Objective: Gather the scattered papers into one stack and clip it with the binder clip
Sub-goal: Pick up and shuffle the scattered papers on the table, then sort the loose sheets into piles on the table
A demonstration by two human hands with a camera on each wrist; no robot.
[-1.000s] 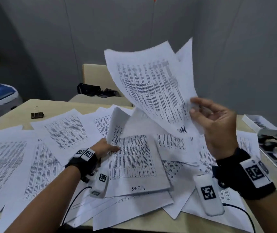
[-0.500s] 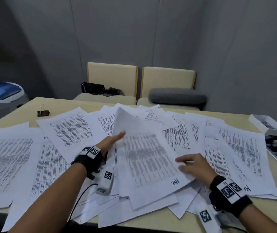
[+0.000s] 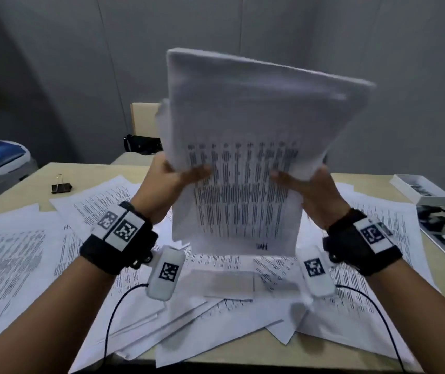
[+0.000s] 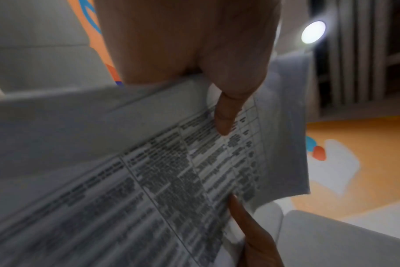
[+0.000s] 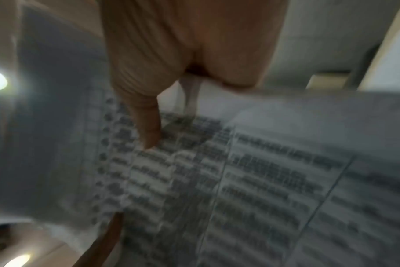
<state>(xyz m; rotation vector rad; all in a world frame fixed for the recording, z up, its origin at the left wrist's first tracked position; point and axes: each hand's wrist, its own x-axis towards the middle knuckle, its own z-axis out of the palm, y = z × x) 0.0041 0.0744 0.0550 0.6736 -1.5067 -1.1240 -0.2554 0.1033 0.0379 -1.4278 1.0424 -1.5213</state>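
Many loose papers [image 3: 13, 255] cover the table [image 3: 86, 171] from its left edge to its right, some overhanging the near edge, with the binder clip [image 3: 61, 187] alone on bare wood at far left. At centre the left hand [image 3: 167, 184] and right hand [image 3: 315, 190] pinch a stack [image 3: 243, 130] upright by its side edges, thumbs on the printed face; at far right stands a white box [image 3: 421, 190], contents unclear.

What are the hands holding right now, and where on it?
Both hands, left hand and right hand, hold a sheaf of papers by its side edges.
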